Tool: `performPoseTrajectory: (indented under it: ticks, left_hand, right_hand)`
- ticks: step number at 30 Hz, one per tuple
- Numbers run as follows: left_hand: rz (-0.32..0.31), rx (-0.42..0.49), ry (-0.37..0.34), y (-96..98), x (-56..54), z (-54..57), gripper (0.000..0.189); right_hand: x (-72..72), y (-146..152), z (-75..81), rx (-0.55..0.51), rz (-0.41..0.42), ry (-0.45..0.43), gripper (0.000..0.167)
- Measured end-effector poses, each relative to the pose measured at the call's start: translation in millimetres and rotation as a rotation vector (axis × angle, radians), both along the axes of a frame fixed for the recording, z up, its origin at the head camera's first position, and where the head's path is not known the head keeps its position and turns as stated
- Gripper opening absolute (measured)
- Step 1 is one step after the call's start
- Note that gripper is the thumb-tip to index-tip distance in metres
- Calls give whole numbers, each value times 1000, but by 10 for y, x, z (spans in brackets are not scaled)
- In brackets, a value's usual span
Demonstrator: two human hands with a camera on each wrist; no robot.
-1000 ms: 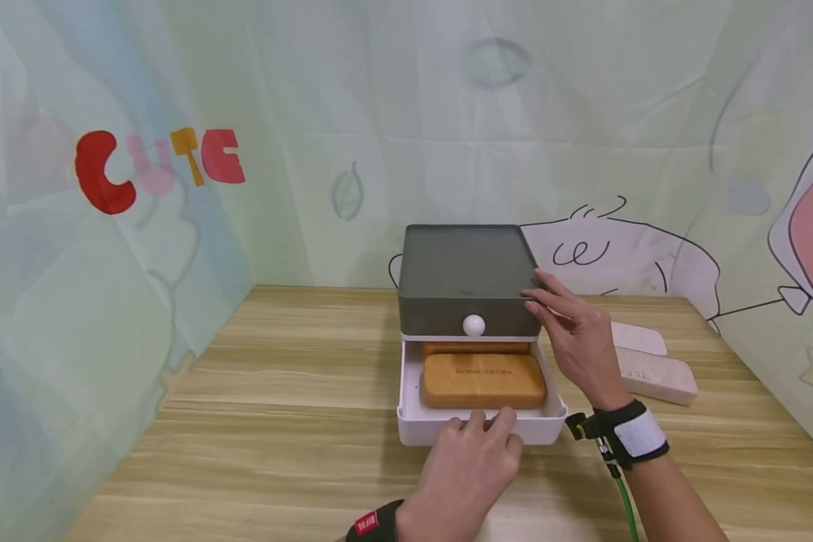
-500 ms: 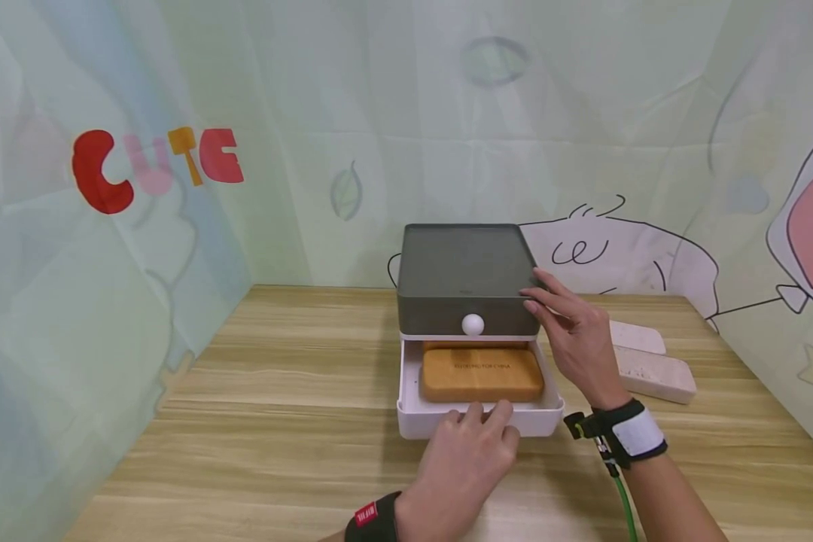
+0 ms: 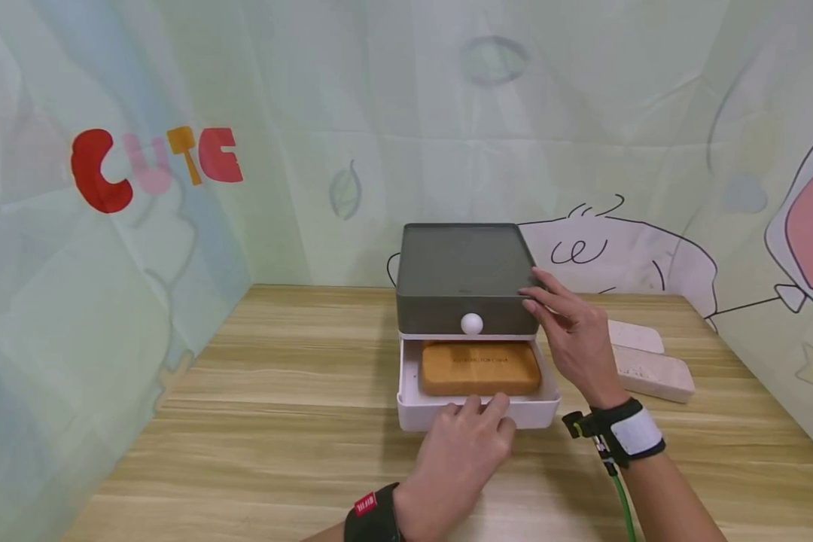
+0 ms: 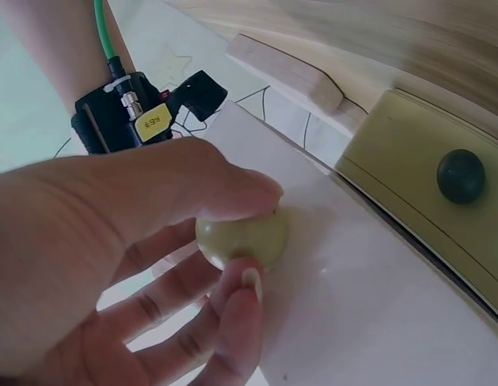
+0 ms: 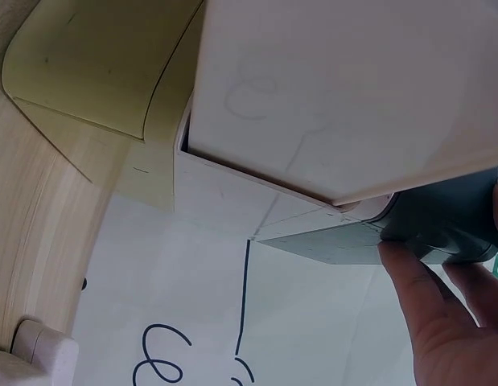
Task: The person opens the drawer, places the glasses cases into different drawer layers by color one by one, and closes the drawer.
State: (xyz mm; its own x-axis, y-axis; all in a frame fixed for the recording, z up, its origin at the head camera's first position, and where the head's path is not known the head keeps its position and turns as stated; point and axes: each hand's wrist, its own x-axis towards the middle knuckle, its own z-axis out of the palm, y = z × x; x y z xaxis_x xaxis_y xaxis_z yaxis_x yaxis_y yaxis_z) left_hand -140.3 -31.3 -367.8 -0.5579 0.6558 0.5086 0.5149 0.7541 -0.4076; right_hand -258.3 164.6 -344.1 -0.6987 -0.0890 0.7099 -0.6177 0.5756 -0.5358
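Note:
A two-tier desktop drawer unit has a grey top drawer (image 3: 447, 316) with a white knob (image 3: 472, 324) and a partly pulled-out white lower drawer (image 3: 412, 415). In the lower drawer lies a brown rounded case (image 3: 481, 370) with small dark lettering. My left hand (image 3: 464, 455) is at this drawer's front; the left wrist view shows its thumb and fingers pinching the round knob (image 4: 247, 236). My right hand (image 3: 583, 335) rests its fairly straight fingers on the front right corner of the grey drawer. In the right wrist view its fingertips touch the dark side.
Two pale rounded slabs (image 3: 653, 373) lie side by side on the wooden table (image 3: 298, 421), right of the unit. A printed cloth backdrop (image 3: 352, 98) stands close behind and at both sides. A green cable (image 3: 625, 497) hangs from the right wrist strap.
The white lower drawer has slid inward under my left hand, carrying the brown case back. Another brown case behind it, partly visible earlier, is now hidden. My right hand stays at the corner.

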Motion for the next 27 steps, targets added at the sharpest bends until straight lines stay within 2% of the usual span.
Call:
performPoseTrajectory:
  ticks: [7,15,27]
  left_hand:
    - [13,5,4,-6,-57,-25,14]
    - [29,-4,56,-29,-139,-52,12]
    - [37,-34,-13,-50,-210,-56,18]
  right_hand:
    - [-6,-2,5,-1,13,26,25]
    - [-8,-4,7,9,-1,18,26]
    - [-12,-6,0,3,-9,25,26]
